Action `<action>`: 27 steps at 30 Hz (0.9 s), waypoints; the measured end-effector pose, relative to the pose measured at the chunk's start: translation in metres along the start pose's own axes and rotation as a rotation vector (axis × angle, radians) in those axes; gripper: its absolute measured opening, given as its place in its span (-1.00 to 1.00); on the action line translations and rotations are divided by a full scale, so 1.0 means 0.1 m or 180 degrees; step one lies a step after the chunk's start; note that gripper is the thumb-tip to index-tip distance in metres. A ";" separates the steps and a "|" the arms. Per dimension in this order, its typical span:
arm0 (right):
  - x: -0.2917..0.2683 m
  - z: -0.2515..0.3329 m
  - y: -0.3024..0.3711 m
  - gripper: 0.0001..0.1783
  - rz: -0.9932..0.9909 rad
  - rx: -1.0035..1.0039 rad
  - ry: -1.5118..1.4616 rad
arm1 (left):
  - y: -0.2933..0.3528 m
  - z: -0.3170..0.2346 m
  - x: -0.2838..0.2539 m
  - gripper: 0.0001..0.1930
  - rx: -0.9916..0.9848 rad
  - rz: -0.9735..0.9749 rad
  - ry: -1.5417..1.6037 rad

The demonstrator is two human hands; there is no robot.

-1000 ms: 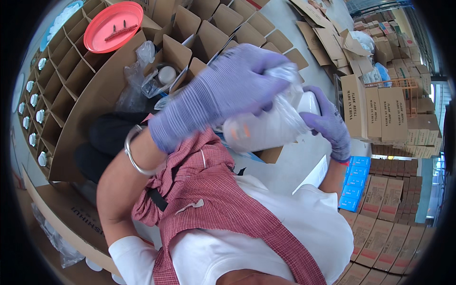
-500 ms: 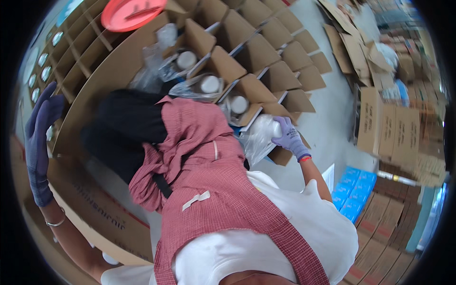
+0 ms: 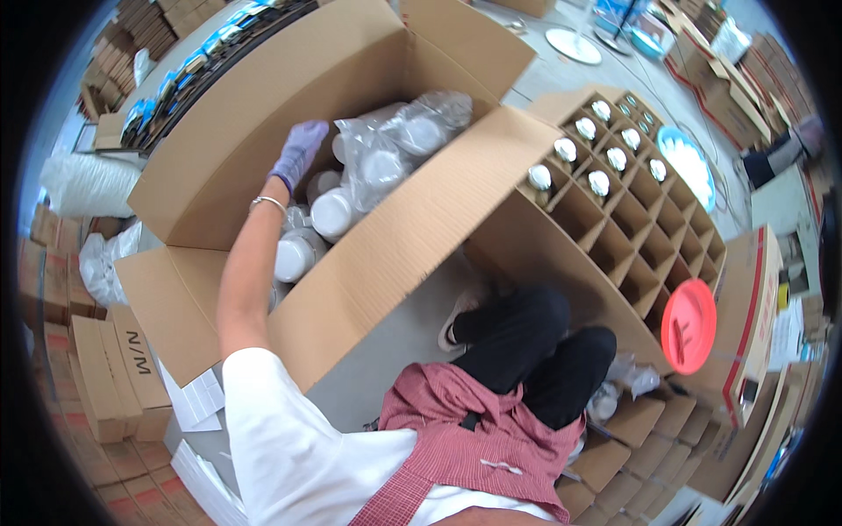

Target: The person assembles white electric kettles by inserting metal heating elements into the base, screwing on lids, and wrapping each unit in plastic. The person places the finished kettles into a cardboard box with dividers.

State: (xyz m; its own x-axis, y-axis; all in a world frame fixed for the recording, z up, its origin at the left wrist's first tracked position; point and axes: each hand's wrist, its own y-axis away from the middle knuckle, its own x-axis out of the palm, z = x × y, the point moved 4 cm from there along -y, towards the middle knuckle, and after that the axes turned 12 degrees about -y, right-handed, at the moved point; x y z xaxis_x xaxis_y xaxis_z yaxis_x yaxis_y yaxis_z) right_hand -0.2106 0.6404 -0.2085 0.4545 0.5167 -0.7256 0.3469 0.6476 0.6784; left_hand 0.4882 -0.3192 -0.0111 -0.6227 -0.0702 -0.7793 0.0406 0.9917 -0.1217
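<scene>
Black printed lettering [image 3: 137,353] stands on a brown carton [image 3: 147,384] at left

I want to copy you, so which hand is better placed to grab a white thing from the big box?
Probably the left hand: it's at the big box, close to the white things. The right hand isn't in view.

Floor [image 3: 561,79]: smooth and grey, as I see it from my remote station, with white sheets [image 3: 189,399] lying at left. Stacked cartons [image 3: 118,373] line the left side; further stacks [image 3: 132,35] stand at upper left and others [image 3: 774,66] at upper right. I note white bags [image 3: 92,184] beside the left-hand stacks and, at top, a round white stand base [image 3: 574,46]. Light: pale and fairly even.
</scene>
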 end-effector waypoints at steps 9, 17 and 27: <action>-0.52 -0.49 -0.53 -0.80 0.0211 -0.0994 0.1479 | -0.85 0.77 1.53 -0.43 -0.0911 0.0862 0.1669; -1.90 -0.52 -1.47 -0.72 0.0422 0.0146 0.1458 | -0.41 1.64 1.01 -0.41 -0.0739 0.0873 0.3144; -5.33 5.09 -1.50 0.07 -0.2468 -0.3133 -0.2511 | 0.39 -1.89 0.08 -0.19 0.0564 0.0970 0.3715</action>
State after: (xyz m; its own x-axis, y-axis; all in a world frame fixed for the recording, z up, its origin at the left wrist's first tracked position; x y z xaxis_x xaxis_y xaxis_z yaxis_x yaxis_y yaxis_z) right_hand -0.0875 -0.0171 0.1344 0.8498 -0.3494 -0.3946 0.1695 0.8901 -0.4231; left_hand 0.3373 -0.2607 0.0937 -0.8935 0.3921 0.2189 0.3569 0.9159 -0.1835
